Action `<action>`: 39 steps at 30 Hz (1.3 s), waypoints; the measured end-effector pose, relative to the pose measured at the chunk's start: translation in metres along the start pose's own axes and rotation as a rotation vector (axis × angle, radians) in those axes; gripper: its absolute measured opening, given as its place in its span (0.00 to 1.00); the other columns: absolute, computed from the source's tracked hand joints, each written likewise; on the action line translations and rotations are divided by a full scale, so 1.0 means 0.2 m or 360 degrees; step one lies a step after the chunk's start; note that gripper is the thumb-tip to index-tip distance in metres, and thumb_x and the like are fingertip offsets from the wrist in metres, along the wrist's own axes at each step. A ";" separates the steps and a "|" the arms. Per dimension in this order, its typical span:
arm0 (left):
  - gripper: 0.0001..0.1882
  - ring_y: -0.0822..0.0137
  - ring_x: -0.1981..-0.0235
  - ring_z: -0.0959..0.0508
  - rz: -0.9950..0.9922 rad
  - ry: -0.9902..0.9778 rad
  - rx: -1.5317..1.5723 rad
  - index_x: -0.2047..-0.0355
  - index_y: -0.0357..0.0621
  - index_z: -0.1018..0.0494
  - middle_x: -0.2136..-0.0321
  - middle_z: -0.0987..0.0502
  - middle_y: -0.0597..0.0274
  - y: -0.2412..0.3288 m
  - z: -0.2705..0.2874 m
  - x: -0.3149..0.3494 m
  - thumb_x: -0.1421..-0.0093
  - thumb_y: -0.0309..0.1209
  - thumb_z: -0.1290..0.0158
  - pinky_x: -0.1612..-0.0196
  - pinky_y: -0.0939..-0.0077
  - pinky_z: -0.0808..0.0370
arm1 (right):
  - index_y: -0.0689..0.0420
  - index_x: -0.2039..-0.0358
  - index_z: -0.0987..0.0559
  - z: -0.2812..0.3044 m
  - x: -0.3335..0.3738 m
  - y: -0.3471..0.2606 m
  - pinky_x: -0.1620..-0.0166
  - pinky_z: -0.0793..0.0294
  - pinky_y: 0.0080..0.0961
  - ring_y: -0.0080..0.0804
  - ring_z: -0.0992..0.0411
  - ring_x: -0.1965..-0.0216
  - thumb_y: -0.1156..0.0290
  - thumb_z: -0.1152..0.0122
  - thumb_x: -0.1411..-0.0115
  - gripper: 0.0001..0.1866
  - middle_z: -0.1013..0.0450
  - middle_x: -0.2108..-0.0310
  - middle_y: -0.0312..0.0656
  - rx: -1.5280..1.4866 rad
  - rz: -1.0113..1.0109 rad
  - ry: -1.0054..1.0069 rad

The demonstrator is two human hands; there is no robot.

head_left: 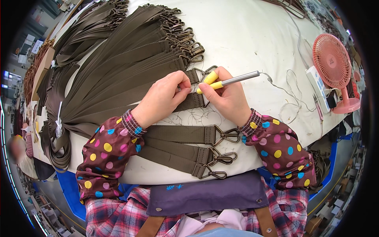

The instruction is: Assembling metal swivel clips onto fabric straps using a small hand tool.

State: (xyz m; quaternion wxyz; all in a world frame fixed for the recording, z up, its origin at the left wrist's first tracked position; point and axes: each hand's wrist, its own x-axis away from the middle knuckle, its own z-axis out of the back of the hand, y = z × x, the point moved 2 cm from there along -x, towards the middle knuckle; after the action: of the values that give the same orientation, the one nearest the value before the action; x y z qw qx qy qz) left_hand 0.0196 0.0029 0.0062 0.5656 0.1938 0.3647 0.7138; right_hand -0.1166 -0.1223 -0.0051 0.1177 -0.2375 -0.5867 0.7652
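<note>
My left hand (164, 96) lies over the sewn ends of two dark olive webbing straps (189, 102), its thumb and index finger drawn together. What they pinch, if anything, is too small to make out. Close on its right, my right hand (229, 98) grips a slim yellow and grey pen-like tool (241, 78), its yellow tip pointing left toward the strap ends. A second yellow piece (210, 77) sits at my index fingertip; I cannot tell whether it belongs to the tool. Metal strap hardware (205, 72) shows partly behind my right hand.
A big bundle of straps with snap hooks (185, 39) fans across the left, tied with a white band (59, 122). Several finished-looking straps (177, 154) lie nearer me. A pink fan (331, 59), a white power strip (318, 89) and a loose thin cord (292, 96) are at right.
</note>
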 end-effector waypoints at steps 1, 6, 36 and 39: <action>0.05 0.70 0.74 0.28 0.0014 -0.0010 0.0008 0.67 0.38 0.32 0.73 0.28 0.61 0.00 0.00 0.00 0.42 0.24 0.47 0.69 0.77 0.29 | 0.58 0.70 0.32 0.00 0.00 0.00 0.75 0.40 0.13 0.12 0.40 0.77 0.71 0.40 0.40 0.09 0.33 0.77 0.30 -0.0007 -0.0046 -0.0039; 0.05 0.71 0.74 0.28 0.0034 -0.0032 0.0017 0.67 0.38 0.32 0.73 0.28 0.61 -0.01 0.00 0.00 0.42 0.24 0.47 0.69 0.78 0.29 | 0.60 0.71 0.33 -0.01 -0.01 0.02 0.78 0.37 0.16 0.16 0.36 0.81 0.69 0.38 0.42 0.13 0.32 0.80 0.34 0.0046 0.0023 -0.0001; 0.11 0.58 0.75 0.25 -0.0155 -0.0039 -0.0921 0.71 0.44 0.35 0.72 0.30 0.61 0.14 0.05 0.16 0.49 0.26 0.42 0.73 0.69 0.28 | 0.59 0.70 0.30 0.11 0.08 -0.13 0.75 0.38 0.13 0.13 0.36 0.78 0.70 0.39 0.41 0.10 0.30 0.78 0.32 -0.0074 0.0239 0.0207; 0.11 0.59 0.74 0.24 -0.0200 -0.0091 -0.0532 0.70 0.43 0.34 0.72 0.30 0.60 0.10 -0.01 0.18 0.48 0.26 0.42 0.72 0.69 0.27 | 0.59 0.70 0.31 0.07 0.09 -0.10 0.75 0.38 0.13 0.13 0.36 0.78 0.71 0.39 0.41 0.09 0.31 0.78 0.32 -0.0077 0.0223 0.0137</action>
State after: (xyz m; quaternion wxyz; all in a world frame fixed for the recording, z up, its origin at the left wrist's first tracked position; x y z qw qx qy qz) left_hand -0.0043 0.0340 0.0154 0.6437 0.0940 0.2360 0.7218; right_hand -0.1420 -0.1199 0.0124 0.0833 -0.3133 -0.5814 0.7462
